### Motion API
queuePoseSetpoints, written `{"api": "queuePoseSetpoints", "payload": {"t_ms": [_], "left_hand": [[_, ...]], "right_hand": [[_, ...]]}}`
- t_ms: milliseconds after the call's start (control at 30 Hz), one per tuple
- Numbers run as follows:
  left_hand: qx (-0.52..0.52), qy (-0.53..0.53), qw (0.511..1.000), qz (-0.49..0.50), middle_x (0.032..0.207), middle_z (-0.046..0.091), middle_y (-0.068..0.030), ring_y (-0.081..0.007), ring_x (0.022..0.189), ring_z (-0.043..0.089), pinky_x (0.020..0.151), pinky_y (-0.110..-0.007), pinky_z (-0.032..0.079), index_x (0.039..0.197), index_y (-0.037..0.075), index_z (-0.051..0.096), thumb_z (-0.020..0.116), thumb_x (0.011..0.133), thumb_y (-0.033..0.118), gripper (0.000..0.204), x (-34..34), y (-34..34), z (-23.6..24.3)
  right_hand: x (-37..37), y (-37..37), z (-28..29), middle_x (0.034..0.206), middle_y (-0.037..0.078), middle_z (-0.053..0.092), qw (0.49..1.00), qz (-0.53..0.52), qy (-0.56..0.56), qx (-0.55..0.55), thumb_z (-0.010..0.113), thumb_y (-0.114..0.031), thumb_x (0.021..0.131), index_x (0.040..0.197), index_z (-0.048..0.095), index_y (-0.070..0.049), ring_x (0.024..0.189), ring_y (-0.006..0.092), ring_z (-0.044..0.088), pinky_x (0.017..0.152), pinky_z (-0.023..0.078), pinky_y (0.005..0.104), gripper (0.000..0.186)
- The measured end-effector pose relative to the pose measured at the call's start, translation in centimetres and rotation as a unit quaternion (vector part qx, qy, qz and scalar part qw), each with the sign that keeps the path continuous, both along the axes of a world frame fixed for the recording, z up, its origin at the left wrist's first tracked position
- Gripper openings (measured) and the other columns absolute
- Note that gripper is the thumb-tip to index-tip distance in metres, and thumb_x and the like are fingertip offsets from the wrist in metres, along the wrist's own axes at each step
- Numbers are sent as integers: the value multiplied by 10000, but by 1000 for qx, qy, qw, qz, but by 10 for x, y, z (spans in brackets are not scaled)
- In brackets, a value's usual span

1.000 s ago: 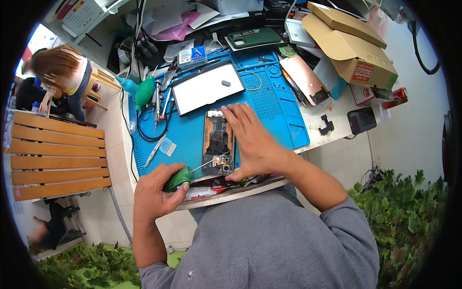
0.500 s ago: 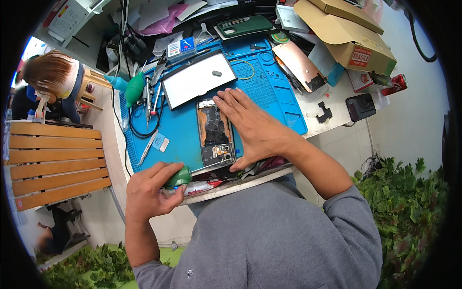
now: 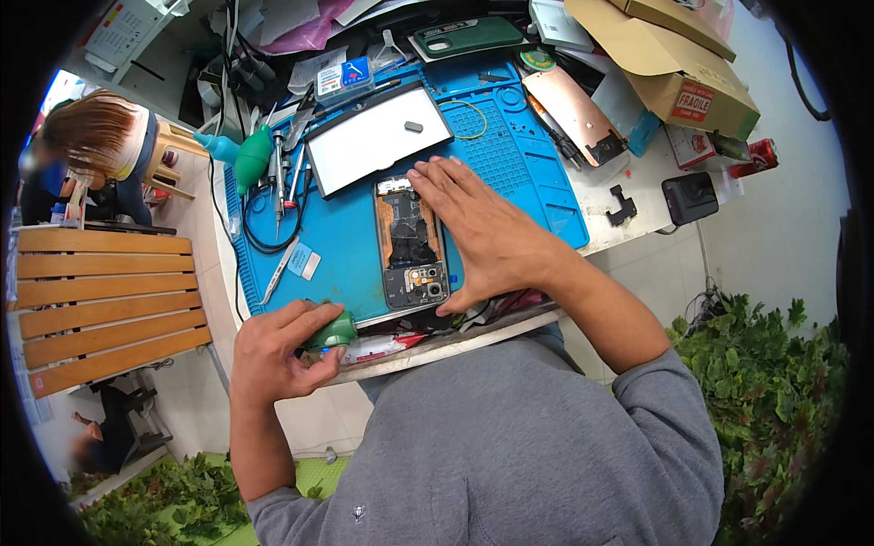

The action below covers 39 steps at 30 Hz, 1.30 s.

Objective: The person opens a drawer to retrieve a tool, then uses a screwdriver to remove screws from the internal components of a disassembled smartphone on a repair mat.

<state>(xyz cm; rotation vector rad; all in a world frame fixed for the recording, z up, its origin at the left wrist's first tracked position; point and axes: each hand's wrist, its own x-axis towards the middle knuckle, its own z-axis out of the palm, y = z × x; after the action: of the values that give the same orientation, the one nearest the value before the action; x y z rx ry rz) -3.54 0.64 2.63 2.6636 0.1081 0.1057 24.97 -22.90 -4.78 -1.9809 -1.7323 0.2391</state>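
Observation:
A smartphone with its back cover off [image 3: 411,241] lies on the blue repair mat [image 3: 350,273], its inner parts and camera lenses showing. My right hand [image 3: 492,232] spans its right side lengthwise, fingertips at the top corner and thumb at the lower corner, holding it in place. At the mat's front left edge, my left hand [image 3: 282,350] is closed round a rounded green thing [image 3: 335,335], mostly covered by the fingers. Just beyond the phone sits a white tray with a dark rim [image 3: 364,146], with a small dark grey piece [image 3: 413,126] on it.
A green air blower [image 3: 254,159], screwdrivers [image 3: 293,182] and white tweezers [image 3: 278,273] lie at the left. Toward the right are a pinkish-gold phone panel [image 3: 574,109], a black bracket-shaped part [image 3: 622,207], a cardboard box [image 3: 669,73] and a red can [image 3: 763,155]. A person [image 3: 100,146] is at far left.
My left hand has drawn slightly left with the green thing, and the thin pale line stretching from it toward the phone no longer shows. My right hand stays on the phone.

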Motion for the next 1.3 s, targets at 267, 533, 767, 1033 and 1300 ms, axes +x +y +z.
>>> {"api": "queuePoseSetpoints", "payload": {"t_ms": [267, 533, 767, 1033, 1300], "left_hand": [[-2, 17, 1000, -9, 984, 807, -41, -274, 745, 761, 668, -400, 598, 1282, 147, 882, 920, 819, 280, 483, 5, 9, 2], [-32, 54, 998, -21, 1045, 831, -133, -333, 840, 818, 771, -393, 653, 1275, 82, 879, 923, 775, 233, 524, 10, 16, 4], [-39, 27, 998, -37, 977, 802, -64, -290, 769, 775, 677, -398, 602, 1271, 124, 889, 919, 800, 245, 487, 16, 19, 1], [-42, 35, 997, -51, 993, 814, -69, -289, 781, 783, 684, -395, 611, 1262, 121, 891, 929, 796, 248, 484, 24, 21, 0], [-49, 33, 997, -54, 1007, 820, -63, -279, 795, 789, 692, -387, 616, 1267, 124, 888, 935, 801, 236, 481, 28, 19, -2]], "right_hand": [[0, -1, 1, 1877, 320, 312, 1000, -4, 10, -13, 1109, -619, 592, 1843, 177, 46, 1776, 533, 230, 1497, 213, 558, 1696], [0, -2, 0, 1882, 309, 309, 1000, -7, 17, -19, 1110, -628, 585, 1843, 177, 41, 1779, 528, 224, 1498, 216, 556, 1703], [0, 0, 1, 1837, 343, 358, 1000, -7, 1, -14, 1091, -623, 590, 1802, 238, 110, 1755, 516, 289, 1499, 210, 553, 1653], [0, -1, 1, 1836, 345, 358, 1000, -3, 9, -4, 1092, -625, 593, 1798, 243, 113, 1756, 514, 287, 1501, 210, 553, 1648], [0, -1, 2, 1839, 348, 352, 1000, -5, 7, -11, 1093, -630, 595, 1804, 230, 110, 1757, 518, 280, 1502, 209, 547, 1660]]}}
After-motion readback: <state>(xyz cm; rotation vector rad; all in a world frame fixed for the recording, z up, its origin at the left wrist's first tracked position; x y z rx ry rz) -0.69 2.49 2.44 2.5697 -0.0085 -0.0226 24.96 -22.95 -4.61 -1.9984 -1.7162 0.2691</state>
